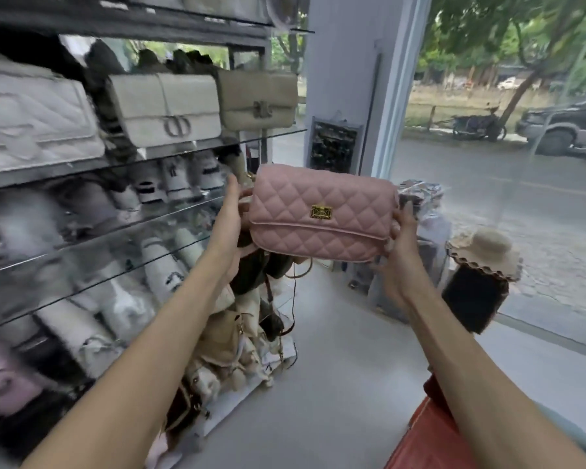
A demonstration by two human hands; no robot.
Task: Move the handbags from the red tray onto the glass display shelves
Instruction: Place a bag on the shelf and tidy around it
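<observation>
A pink quilted handbag (pixel 322 211) with a gold clasp is held up in the air at chest height. My left hand (pixel 229 228) grips its left end and my right hand (pixel 401 252) grips its right end. Its thin strap hangs down below. The bag floats just right of the glass display shelves (pixel 278 133), a little below the shelf that carries a cream handbag (pixel 166 108) and a beige handbag (pixel 257 98). A corner of the red tray (pixel 427 431) shows at the bottom right, under my right forearm.
The shelves on the left hold several white, beige and pink bags, blurred. More bags pile on the floor by the shelf's end (pixel 237 350). A straw hat (pixel 486 253) sits on a black stand by the big window. A white pillar (pixel 345 79) stands behind.
</observation>
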